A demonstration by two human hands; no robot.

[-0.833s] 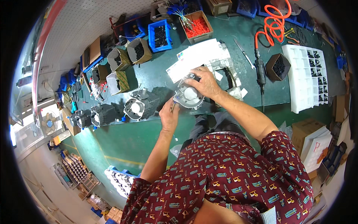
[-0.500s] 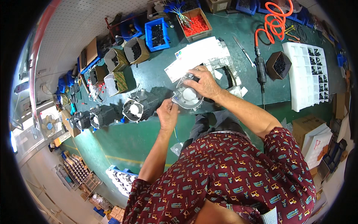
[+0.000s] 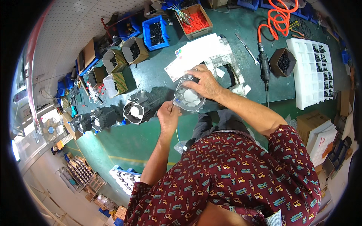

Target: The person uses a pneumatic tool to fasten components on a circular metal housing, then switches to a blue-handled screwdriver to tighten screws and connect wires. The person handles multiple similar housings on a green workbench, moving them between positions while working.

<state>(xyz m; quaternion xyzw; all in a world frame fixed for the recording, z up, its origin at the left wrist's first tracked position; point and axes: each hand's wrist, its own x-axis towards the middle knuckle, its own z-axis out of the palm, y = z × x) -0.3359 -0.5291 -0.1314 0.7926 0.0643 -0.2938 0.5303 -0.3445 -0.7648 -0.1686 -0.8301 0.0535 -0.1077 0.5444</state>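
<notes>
A grey cast-metal motor housing (image 3: 182, 98) with a pale round centre stands near the bench's front edge. My right hand (image 3: 205, 83) is closed over its upper side, fingers and thumb wrapped round a raised part. At the housing's lower left rim, my left hand (image 3: 168, 115) is closed in a pinch. Thin yellow and blue wires (image 3: 177, 135) hang down just below that hand; its fingertips hide whether they run into the pinch. To the left, another motor housing (image 3: 140, 108) lies along the bench edge, with a white round centre facing me.
More dark motors (image 3: 102, 119) line the edge farther left. Behind are cardboard bins (image 3: 135, 54), a blue bin (image 3: 154, 32) and a box of red parts (image 3: 196, 23). Paper sheets (image 3: 196, 52), a wrench (image 3: 247, 49), a power screwdriver (image 3: 264, 69) and a white foam tray (image 3: 307, 75) lie rightward.
Both hands keep nearly the same places on the housing. The left hand's fingers have shifted slightly at the rim, and the whole view has tilted a little.
</notes>
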